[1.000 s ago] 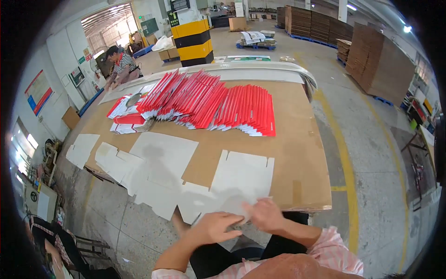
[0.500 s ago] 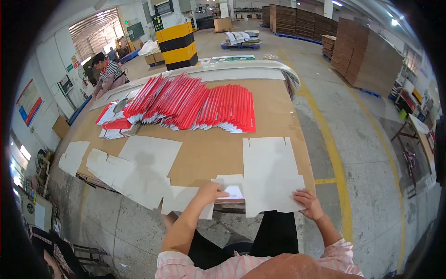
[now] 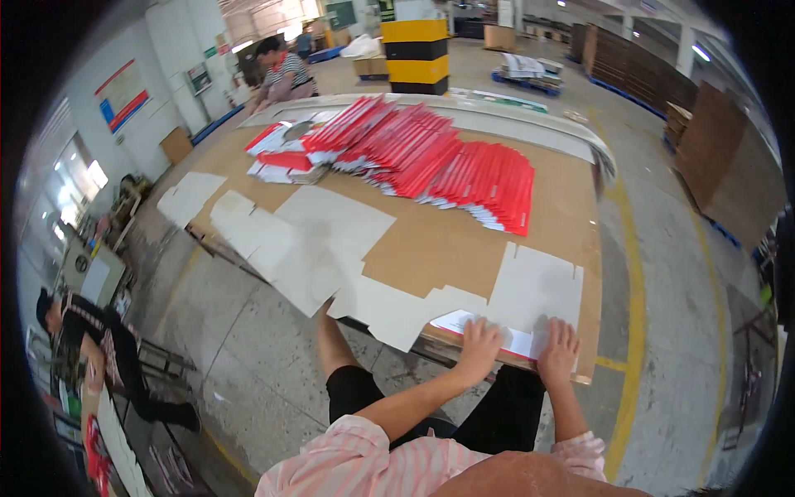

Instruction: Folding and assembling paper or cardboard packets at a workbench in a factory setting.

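Observation:
A white cut cardboard sheet (image 3: 538, 286) with slots in its far edge lies at the table's near right corner. My left hand (image 3: 479, 352) rests at its near left side, fingers stretched forward over a white printed piece with a red edge (image 3: 519, 341). My right hand (image 3: 561, 349) lies flat on the near right of the sheet with fingers spread. Part of the near edge is hidden under both hands. Left of them, more white cut sheets (image 3: 331, 219) overlap and hang past the table edge.
Red and white folded packages (image 3: 489, 178) lie fanned in rows on the brown table top (image 3: 414, 261). One person (image 3: 281, 70) bends at the far left; another (image 3: 99, 356) sits at lower left. A yellow and black pillar (image 3: 416, 58) stands beyond.
My view has swung left. The sheet's near flap, held at its right edge before, no longer sticks out toward me. Both hands have come closer together and now press at the near edge.

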